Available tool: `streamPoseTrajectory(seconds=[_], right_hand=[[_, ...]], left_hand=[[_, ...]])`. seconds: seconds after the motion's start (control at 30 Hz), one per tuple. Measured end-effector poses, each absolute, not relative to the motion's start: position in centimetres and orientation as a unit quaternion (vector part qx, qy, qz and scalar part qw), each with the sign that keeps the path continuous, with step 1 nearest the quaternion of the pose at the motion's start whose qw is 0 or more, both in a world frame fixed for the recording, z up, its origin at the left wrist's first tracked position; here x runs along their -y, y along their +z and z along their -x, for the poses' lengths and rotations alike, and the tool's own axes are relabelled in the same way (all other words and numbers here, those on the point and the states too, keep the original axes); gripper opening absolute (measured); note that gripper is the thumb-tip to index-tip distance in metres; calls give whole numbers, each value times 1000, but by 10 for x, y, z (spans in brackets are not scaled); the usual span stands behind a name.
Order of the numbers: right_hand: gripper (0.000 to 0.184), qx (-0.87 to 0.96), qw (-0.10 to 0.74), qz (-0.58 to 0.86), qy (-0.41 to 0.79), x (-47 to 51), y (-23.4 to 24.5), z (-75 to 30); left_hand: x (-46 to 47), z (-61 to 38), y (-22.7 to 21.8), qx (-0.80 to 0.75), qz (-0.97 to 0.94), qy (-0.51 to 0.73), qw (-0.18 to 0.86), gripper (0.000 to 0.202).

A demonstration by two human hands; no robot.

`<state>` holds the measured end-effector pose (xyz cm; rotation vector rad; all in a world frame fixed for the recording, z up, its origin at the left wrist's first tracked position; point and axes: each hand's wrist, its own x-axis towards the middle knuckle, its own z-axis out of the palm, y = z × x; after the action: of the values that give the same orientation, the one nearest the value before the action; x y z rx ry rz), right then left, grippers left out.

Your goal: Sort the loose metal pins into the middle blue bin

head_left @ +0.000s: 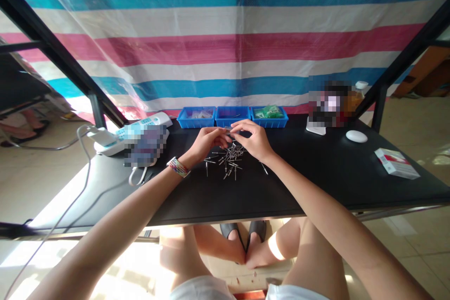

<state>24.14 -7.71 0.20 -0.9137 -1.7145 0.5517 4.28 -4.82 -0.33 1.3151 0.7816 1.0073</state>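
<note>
My left hand [210,141], with a woven band on its wrist, and my right hand [255,140] meet above the middle of the black table. Fingertips of both are pinched close together around something small and greyish, too small to make out. Just below them lies a loose pile of thin metal pins that look like blind rivets [232,161]. Behind the hands stand three blue bins in a row. The left bin [196,122] holds pale or clear pieces, the middle bin [242,123] shows little inside, and the right bin [270,123] holds green pieces in clear plastic.
On the left are a power strip [154,122] with a plugged-in cable and a blurred phone-like item [146,145]. A white oval object [356,136], a small box [396,163] and a blurred item [330,103] sit on the right. A striped sheet [218,49] hangs behind.
</note>
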Motion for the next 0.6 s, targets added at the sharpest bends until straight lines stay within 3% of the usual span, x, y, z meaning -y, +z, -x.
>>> streamPoseTrajectory(seconds=[0.33, 0.6], right_hand=[[26, 725, 510, 423, 187, 76, 1, -242], [24, 663, 514, 502, 211, 56, -4, -268]], left_hand=[[36, -32, -7, -375, -562, 477, 562, 42], [14, -11, -10, -431, -494, 567, 498, 29]])
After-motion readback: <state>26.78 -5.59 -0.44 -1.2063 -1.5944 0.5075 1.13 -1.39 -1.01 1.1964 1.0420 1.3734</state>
